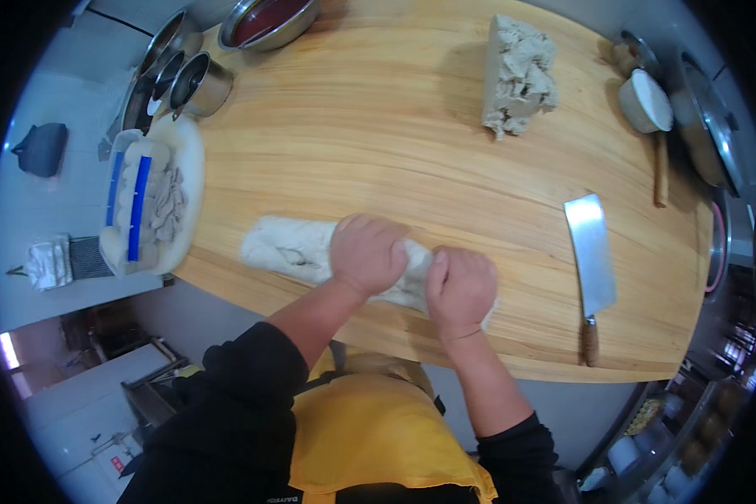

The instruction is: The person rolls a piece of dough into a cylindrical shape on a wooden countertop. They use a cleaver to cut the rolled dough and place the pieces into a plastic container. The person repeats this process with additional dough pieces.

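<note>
A long pale roll of dough (290, 246) lies near the front edge of the wooden worktop. My left hand (368, 253) presses on its middle with curled fingers, and my right hand (462, 291) is curled over its right end. Both sets of knuckles face up, so the undersides of the fingers are hidden. To the right of the dough lies a cleaver (591, 252) with a wooden handle towards the front edge. A rough block of greyish dough (520, 75) stands at the back of the worktop.
At left, a clear container (140, 208) with blue strips holds pale rounded pieces and a crumpled cloth. Metal pots (201, 85) and a bowl of dark red liquid (269, 22) stand back left. Back right are a white bowl (646, 101), a wooden stick (661, 170) and a large metal pan (705, 126).
</note>
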`<move>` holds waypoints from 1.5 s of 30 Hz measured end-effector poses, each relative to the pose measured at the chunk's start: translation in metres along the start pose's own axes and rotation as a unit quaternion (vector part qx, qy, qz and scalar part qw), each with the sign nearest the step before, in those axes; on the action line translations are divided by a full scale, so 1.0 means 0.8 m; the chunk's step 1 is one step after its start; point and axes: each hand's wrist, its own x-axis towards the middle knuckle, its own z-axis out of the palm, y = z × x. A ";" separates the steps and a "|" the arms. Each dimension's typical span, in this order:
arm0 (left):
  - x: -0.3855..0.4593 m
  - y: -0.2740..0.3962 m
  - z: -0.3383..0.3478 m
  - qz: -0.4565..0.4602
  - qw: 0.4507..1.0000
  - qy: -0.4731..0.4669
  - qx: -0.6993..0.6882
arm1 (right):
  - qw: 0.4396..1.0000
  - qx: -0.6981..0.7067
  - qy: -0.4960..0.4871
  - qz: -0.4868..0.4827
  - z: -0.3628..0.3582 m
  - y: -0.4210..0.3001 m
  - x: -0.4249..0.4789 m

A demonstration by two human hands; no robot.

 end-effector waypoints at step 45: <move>0.064 -0.098 -0.046 -0.090 0.982 -0.123 -0.110 | 0.960 -0.254 0.002 0.114 0.033 -0.016 -0.014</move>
